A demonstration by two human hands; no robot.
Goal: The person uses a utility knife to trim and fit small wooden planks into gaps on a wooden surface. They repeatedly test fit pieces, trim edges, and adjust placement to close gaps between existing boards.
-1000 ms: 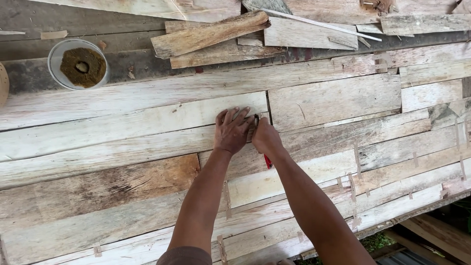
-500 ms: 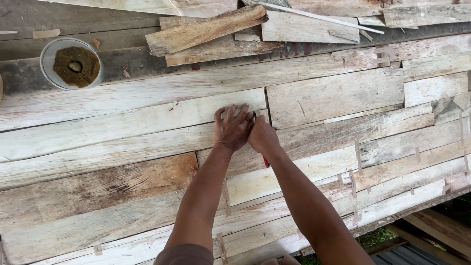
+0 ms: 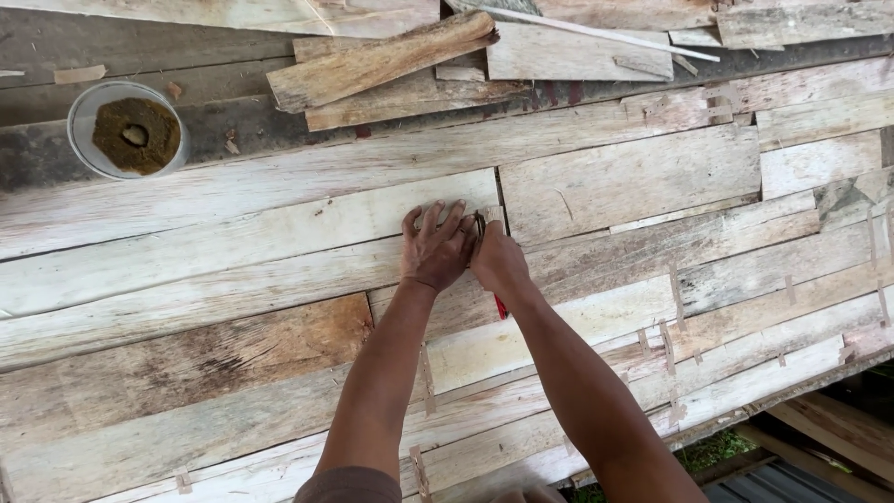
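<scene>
Red-handled tool (image 3: 500,305): held in the right hand (image 3: 497,264), which is closed around it. Only a short red end shows below the wrist and a dark metal part at the top of the fist, next to the left fingers; the kind of tool cannot be told. It sits at the end of a pale plank (image 3: 279,233), where that plank butts against the next board (image 3: 633,177).

Left hand (image 3: 436,250): lies flat on the pale plank, fingers spread and pressed down on the wood, fingertips at the upper edge near the plank end. It holds nothing. The two hands touch side by side.

Work surface: a platform of rough, weathered planks (image 3: 186,373) laid side by side, some pale, one brownish at the lower left. Thin wooden strips (image 3: 674,279) cross several joints on the right.

Further out: a round white bowl (image 3: 104,130) stands at the upper left on a dark board, holding brown powdery matter with a small pale lump at its centre. A thick wooden block (image 3: 382,61) lies tilted across offcuts at the top centre, well apart from the hands. A thin pale stick (image 3: 596,33) lies to its right
</scene>
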